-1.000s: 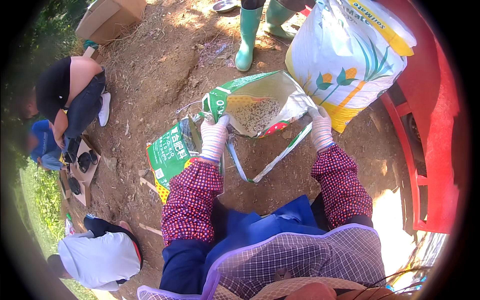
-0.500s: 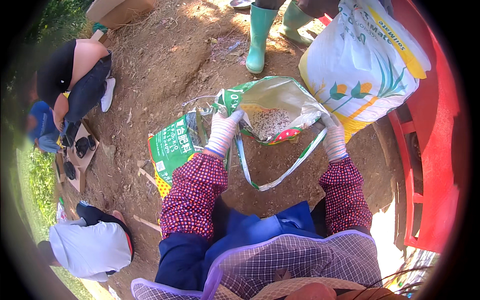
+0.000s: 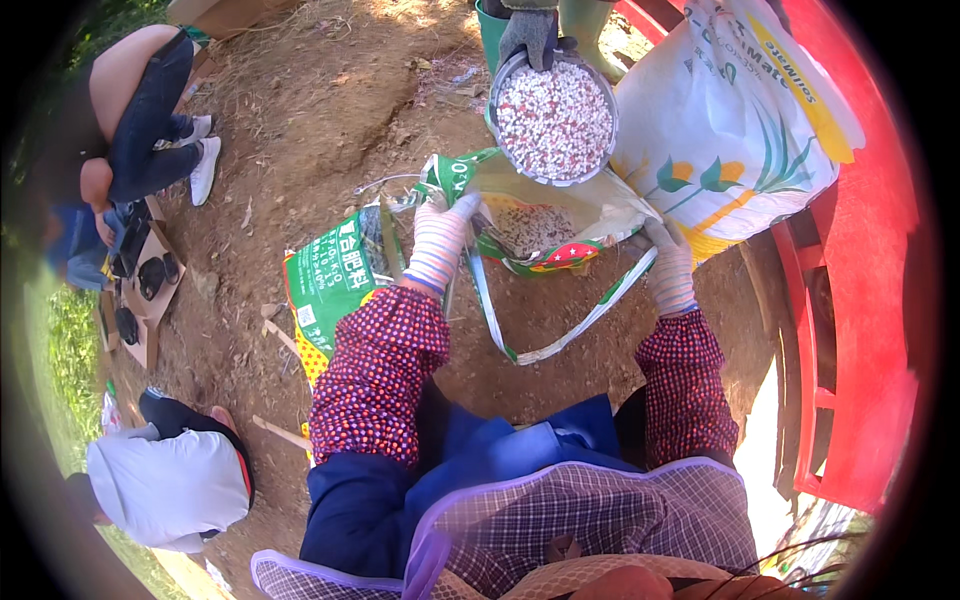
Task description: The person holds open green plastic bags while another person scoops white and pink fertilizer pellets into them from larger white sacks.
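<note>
Between my two gloved hands a green and white fertilizer bag (image 3: pixel 560 258) hangs with its mouth spread wide and a strap looping toward me. White and dark granules (image 3: pixel 535 228) lie inside it. My left hand (image 3: pixel 440 235) is closed on the bag's left rim, and my right hand (image 3: pixel 667 262) grips the right rim. Over the far edge of the mouth, a co-worker's grey-gloved hand (image 3: pixel 530 38) holds a round basin (image 3: pixel 497 112) full of white and reddish granules (image 3: pixel 556 118). The basin looks about level.
A large white and yellow sack (image 3: pixel 735 150) stands at the right by a red metal frame (image 3: pixel 870 300). Another green fertilizer bag (image 3: pixel 335 270) lies left of my arm. Two people crouch at the left near cardboard with dark items (image 3: pixel 150 280). Bare soil lies between.
A co-worker's gloved hand has brought the granule-filled basin in over the far side of the bag's mouth. My hands keep their hold on the rim.
</note>
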Demonstrator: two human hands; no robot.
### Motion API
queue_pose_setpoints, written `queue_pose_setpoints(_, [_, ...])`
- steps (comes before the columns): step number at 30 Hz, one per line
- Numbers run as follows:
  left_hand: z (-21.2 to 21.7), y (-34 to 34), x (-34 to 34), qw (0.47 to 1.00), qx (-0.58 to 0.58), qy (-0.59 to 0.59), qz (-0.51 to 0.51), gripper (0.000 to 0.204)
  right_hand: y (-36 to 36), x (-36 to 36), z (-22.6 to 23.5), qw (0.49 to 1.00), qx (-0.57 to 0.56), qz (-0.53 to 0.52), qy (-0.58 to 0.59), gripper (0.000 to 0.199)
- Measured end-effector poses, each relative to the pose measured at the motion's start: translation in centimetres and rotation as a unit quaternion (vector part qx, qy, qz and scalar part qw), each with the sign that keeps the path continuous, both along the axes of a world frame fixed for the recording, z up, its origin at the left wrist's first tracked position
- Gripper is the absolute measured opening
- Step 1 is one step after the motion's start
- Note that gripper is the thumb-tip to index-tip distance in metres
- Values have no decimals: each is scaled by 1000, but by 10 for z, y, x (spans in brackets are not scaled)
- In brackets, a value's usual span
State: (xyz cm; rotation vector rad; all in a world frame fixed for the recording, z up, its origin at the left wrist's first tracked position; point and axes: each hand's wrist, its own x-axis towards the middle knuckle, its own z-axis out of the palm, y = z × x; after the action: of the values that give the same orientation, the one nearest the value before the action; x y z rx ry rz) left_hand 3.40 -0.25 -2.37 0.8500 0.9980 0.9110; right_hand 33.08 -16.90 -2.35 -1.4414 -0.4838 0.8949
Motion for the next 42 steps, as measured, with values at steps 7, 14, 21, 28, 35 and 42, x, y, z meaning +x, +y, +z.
queue_pose_setpoints(7, [-6,0,1,1000,-26,9,8,22,2,-3,0,1000,2,11,-6,33])
queue_pose_setpoints(14, [3,-12,10,995,-6,101,-11,20,4,-33,18,995,-44,54,-68,41])
queue_pose_setpoints(21, [-3,-11,4,996,-9,84,-23,21,4,-40,16,991,-46,69,-106,41])
queue_pose_setpoints(28, [-8,-11,1,994,12,110,3,21,5,-40,10,994,-34,32,-97,39])
queue_pose_setpoints(35, [-4,-14,-9,985,74,102,118,25,-12,-73,37,997,-6,1,-82,31])
queue_pose_setpoints(42, [28,-5,-24,989,63,104,82,24,-41,-77,90,997,19,70,-36,29])
